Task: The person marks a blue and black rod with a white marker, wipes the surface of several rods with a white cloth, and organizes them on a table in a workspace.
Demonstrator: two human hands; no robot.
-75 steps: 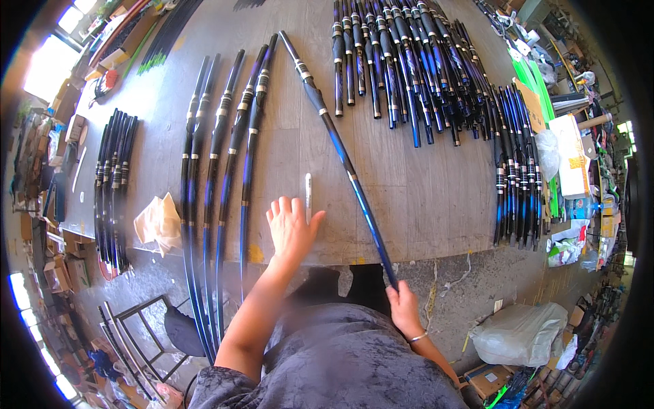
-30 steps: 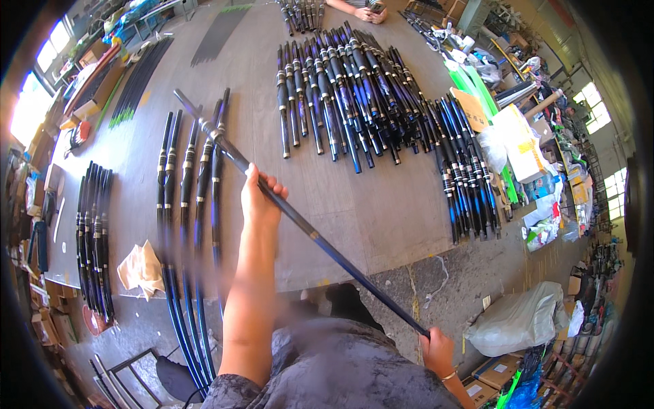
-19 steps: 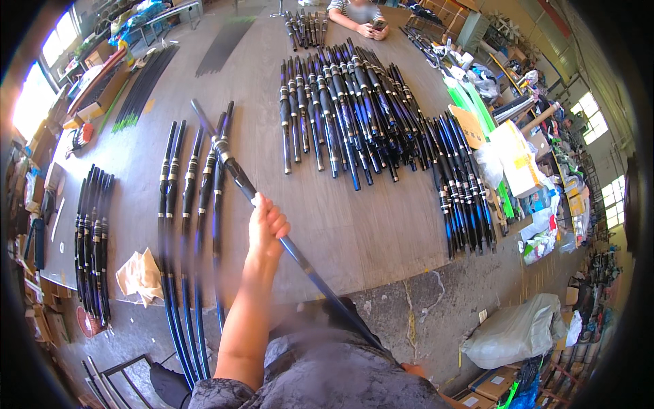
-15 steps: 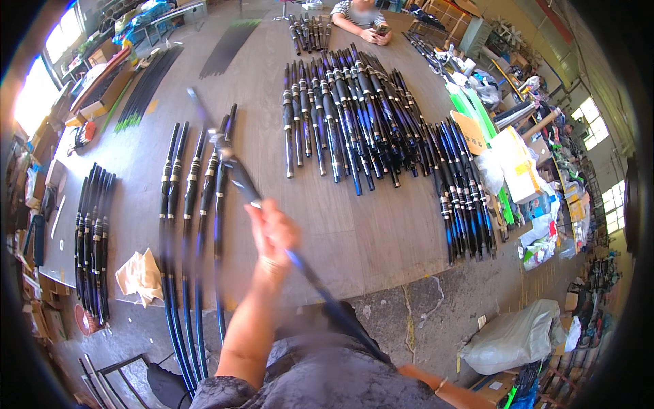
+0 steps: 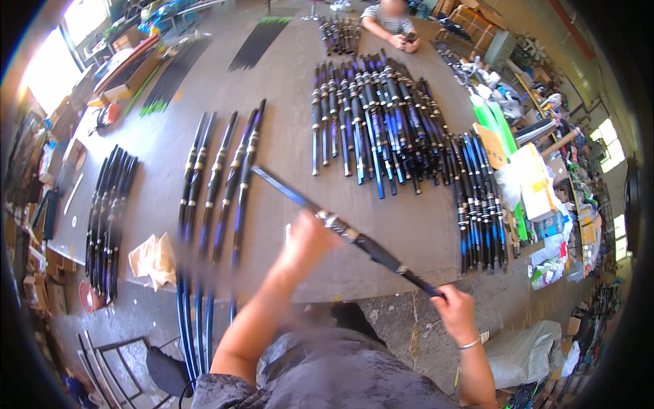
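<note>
I hold a long black and blue rod [image 5: 354,238] with both hands above the grey table [image 5: 286,102]. My left hand [image 5: 308,240] grips it near the silver band at its middle. Low on the right, my right hand [image 5: 453,310] is closed on its thick butt end. The rod's thin end points up and left, toward a row of several similar rods [image 5: 221,180] laid side by side on the table, their ends hanging over the near edge.
A big heap of black and blue rods [image 5: 381,116] covers the table's far right, with another row [image 5: 480,204] at the right edge. More rods [image 5: 109,218] lie left. A crumpled tan cloth [image 5: 153,259] lies near the front edge. A person [image 5: 392,20] sits at the far end.
The rod was drawn back toward me and to the right through my left hand, so its far end now reaches less far over the table. My right hand rose back into view.
</note>
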